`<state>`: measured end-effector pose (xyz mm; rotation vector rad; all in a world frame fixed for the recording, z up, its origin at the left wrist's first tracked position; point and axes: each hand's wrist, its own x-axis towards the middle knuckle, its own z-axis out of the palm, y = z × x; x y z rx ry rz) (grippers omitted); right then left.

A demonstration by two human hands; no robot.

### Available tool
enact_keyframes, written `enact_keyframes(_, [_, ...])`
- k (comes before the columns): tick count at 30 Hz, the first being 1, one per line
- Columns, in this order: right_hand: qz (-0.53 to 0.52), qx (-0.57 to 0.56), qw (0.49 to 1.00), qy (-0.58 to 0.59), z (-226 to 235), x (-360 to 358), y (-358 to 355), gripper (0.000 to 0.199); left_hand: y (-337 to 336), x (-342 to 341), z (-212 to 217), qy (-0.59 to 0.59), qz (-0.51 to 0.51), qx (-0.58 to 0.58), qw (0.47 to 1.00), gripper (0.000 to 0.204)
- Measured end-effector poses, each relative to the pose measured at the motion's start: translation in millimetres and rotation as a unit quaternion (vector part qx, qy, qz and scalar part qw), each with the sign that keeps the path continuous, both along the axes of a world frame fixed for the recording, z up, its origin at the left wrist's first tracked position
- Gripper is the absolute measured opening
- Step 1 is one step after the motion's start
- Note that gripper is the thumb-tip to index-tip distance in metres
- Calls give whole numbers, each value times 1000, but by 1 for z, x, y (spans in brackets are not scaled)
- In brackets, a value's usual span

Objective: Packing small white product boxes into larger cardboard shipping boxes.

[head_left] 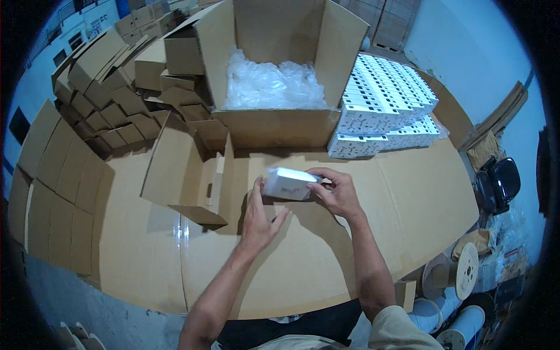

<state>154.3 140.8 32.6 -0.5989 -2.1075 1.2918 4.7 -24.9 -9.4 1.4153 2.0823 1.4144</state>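
Observation:
A small white box [287, 184] is held just above the cardboard-covered table, with faint print on its near side. My right hand [339, 193] pinches its right end between thumb and fingers. At the box's left end, my left hand [259, 220] has its fingers stretched up and its thumb spread away; whether the fingertips touch the box I cannot tell. Left of my hands stands an open brown carton [186, 169], its flaps up. Inside it a white piece [217, 178] shows along one wall.
Behind my hands a large open carton [274, 128] holds clear plastic bags [274, 81]. Stacked white boxes [385, 105] stand at the back right. Brown cartons [61, 192] line the left edge, with more piled behind. Spools [466, 271] and a black chair [497, 184] are off to the right.

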Motion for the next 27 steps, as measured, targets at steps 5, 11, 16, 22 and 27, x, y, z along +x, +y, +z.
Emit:
enact_keyframes(5, [-12, -34, 995, 97, -14, -28, 1, 27, -66, 17, 1, 123, 12, -61, 990, 85])
enact_keyframes(11, [43, -33, 973, 224, 9, -117, -16, 27, -118, 35, 15, 207, -21, -173, 963, 77])
enact_keyframes(16, [59, -14, 972, 225, 20, -178, -15, 27, -116, 35, 12, 190, -24, -166, 967, 72])
enact_keyframes(22, [28, 50, 992, 110, 35, -192, -12, 26, -118, 31, 16, 186, -19, -159, 969, 70])
enact_keyframes(27, [-2, 224, 972, 70, 35, -198, -11, 24, -118, 30, 15, 191, -18, -156, 969, 69])
